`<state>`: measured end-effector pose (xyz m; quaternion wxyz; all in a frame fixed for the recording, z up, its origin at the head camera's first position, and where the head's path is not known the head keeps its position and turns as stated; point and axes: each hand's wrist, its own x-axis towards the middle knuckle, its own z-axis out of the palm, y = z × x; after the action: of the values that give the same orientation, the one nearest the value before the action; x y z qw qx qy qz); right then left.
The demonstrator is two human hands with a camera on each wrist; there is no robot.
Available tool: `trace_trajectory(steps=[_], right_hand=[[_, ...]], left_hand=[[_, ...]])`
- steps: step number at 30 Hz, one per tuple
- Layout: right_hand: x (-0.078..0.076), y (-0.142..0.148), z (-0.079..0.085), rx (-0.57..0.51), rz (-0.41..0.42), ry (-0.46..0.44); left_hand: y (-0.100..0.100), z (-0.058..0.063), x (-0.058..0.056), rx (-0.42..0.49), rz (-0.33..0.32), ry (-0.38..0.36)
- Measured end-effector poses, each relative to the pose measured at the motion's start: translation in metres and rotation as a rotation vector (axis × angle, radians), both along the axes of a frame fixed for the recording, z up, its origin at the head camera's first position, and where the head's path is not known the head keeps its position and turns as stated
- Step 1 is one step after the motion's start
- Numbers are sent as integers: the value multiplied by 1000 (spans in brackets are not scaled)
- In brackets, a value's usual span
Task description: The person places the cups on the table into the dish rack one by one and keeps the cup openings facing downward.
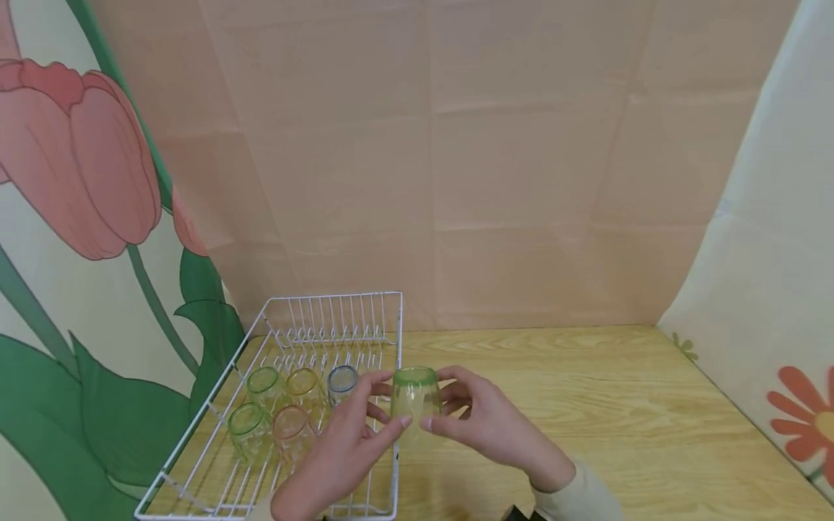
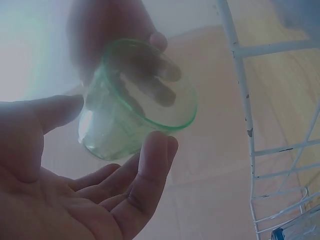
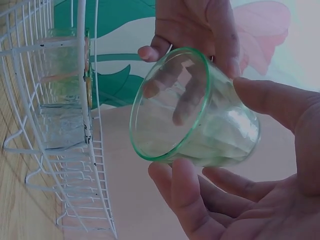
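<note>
A clear green-tinted glass tumbler point(image 1: 415, 401) with a green rim is held up in front of me, between both hands. My left hand point(image 1: 348, 438) grips it from the left, with the thumb on the near side and fingers bent around its far side. From the right, my right hand point(image 1: 485, 420) holds the same tumbler between thumb and fingers. In the right wrist view the right thumb touches the wall of the tumbler point(image 3: 227, 125) and fingertips are at its rim. The left wrist view shows the tumbler point(image 2: 112, 127) tilted, with right fingers visible through it.
A white wire dish rack point(image 1: 399, 340) stands on the wooden table point(image 1: 586, 405) at left. Inside are green glasses point(image 1: 247, 427), a yellow glass point(image 1: 304, 383), an orange-pink glass point(image 1: 291, 427) and a blue-rimmed glass point(image 1: 342, 380). A pinkish sheet point(image 1: 456, 181) hangs behind.
</note>
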<state>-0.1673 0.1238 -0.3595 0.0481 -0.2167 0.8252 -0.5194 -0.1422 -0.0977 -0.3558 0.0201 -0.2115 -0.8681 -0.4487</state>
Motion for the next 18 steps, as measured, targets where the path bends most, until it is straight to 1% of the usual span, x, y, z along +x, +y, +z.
trace_trajectory(steps=[5,9,16,18], right_hand=[[1,-1,-2,7,4,56],[2,-2,-3,27,1,99],[4,-3,-3,50,-9,135],[4,-4,-3,51,-11,141]], left_hand=[[0,-1,1,-33,31,27],[1,-2,0,-42,39,53],[2,-2,1,-34,29,22],[2,-2,1,-40,33,23]])
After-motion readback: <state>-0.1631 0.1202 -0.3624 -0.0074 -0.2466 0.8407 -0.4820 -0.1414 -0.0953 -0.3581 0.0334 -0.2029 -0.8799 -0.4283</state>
